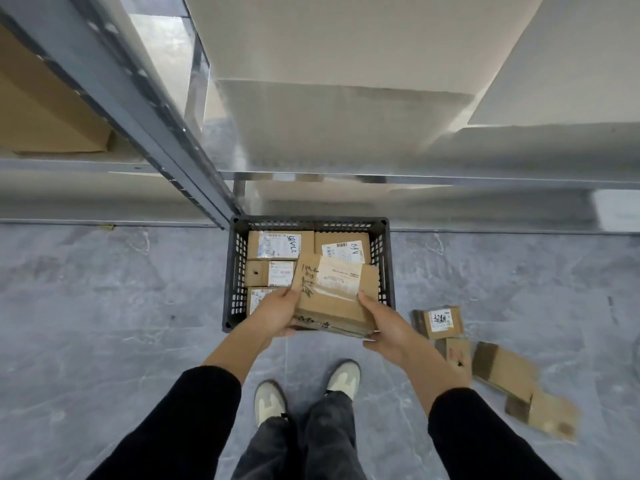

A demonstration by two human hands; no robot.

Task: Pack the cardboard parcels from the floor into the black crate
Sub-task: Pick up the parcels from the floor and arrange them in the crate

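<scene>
Floor [104,306]: grey, marbled.
Black crate [235,271]: on the floor at 12 o'clock from the hands; packed parcels [277,245] lying flat inside.
Loose parcels [440,320]: several on the floor, 3 o'clock of the crate.
Held parcel [332,296]: tilted over the crate's 5 o'clock corner, at 3 o'clock of the left hand [277,317] and 10 o'clock of the right hand [388,327].
Left hand: gripping the left edge.
Right hand: gripping the near right corner, thumb on top.
</scene>
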